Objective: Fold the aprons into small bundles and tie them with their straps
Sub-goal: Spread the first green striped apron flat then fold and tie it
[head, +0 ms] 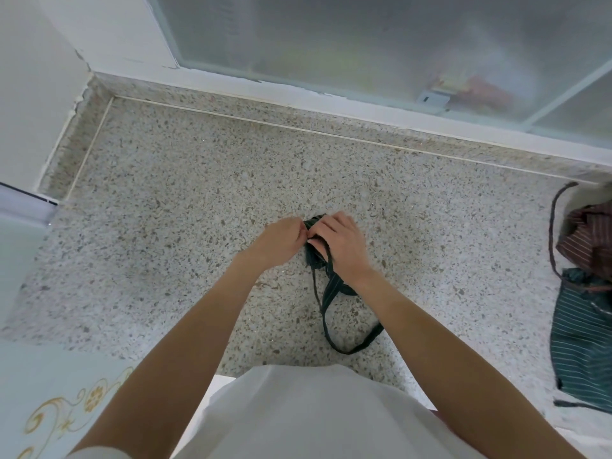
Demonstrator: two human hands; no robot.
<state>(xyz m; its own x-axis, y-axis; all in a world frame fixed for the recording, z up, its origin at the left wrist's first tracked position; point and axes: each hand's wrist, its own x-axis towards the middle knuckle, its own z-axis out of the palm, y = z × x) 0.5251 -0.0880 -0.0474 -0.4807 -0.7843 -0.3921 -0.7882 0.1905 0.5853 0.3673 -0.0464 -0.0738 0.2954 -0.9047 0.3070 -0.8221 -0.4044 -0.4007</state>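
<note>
A person stands at a speckled stone counter (198,180) under a frosted window (364,44), seen from above. Both hands meet over a small dark green striped bundle (313,256) — an apron already folded down tight — lying near the middle of the counter. The right hand (337,241) covers the bundle with curled fingers gripping it, apparently to stop the folds springing open. The left hand (281,240) sits just beside it, fingertips pinched at the bundle's edge, likely on a strap end, though the pinch is too small to see clearly. A loose strap (334,326) trails from under the right wrist toward the body in a long loop — slack left for wrapping and knotting. At the far right edge, well apart, lie two unfolded aprons: a maroon apron (586,236) partly over a green apron (583,329), seemingly waiting their turn.
</note>
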